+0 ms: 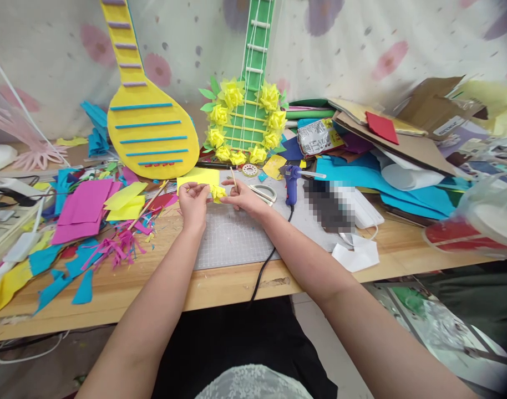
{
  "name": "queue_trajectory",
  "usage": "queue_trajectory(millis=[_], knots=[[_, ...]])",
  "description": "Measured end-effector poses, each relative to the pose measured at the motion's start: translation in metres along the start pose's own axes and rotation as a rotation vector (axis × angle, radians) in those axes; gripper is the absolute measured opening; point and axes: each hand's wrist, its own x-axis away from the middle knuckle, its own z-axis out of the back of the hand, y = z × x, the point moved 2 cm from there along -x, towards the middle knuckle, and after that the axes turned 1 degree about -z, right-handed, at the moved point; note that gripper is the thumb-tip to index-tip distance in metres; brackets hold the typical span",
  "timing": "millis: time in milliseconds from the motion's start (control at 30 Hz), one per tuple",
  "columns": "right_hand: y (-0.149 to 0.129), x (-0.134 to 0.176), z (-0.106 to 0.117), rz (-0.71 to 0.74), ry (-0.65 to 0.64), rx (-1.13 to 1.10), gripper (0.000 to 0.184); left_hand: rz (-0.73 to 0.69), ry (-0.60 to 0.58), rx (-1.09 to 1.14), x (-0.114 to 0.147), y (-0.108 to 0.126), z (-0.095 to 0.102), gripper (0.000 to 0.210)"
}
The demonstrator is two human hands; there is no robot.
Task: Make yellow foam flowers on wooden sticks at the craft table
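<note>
Between my two hands is a small yellow paper flower (217, 192), held above the grey cutting mat (232, 238). My left hand (194, 202) pinches it from the left, fingers closed. On the other side my right hand (243, 195) touches its edge with the fingertips, and a thin wooden stick (233, 176) rises from between the fingers. Behind the flower lies a sheet of yellow paper (199, 176). Scissors (265, 194) rest just right of my right hand, and a blue glue gun (292, 185) stands beyond them.
A yellow paper instrument (153, 133) and a green one with yellow flowers (247, 124) lean at the back. Paper scraps (87, 205) cover the left side. Cardboard and sheets (382, 144) pile up at right. A black cord (264, 266) crosses the table edge.
</note>
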Motion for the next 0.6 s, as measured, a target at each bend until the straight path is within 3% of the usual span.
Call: queue_trajectory(millis=[200, 600], knots=[[0.0001, -0.0004, -0.0008, -0.062, -0.028, 0.026, 0.041, -0.027, -0.010, -0.020, 0.0016, 0.0009, -0.0003, 0.032], [-0.0037, 0.0011, -0.0026, -0.102, 0.041, -0.067, 0.032, -0.116, -0.054, -0.063, 0.0009, -0.0006, 0.0001, 0.029]])
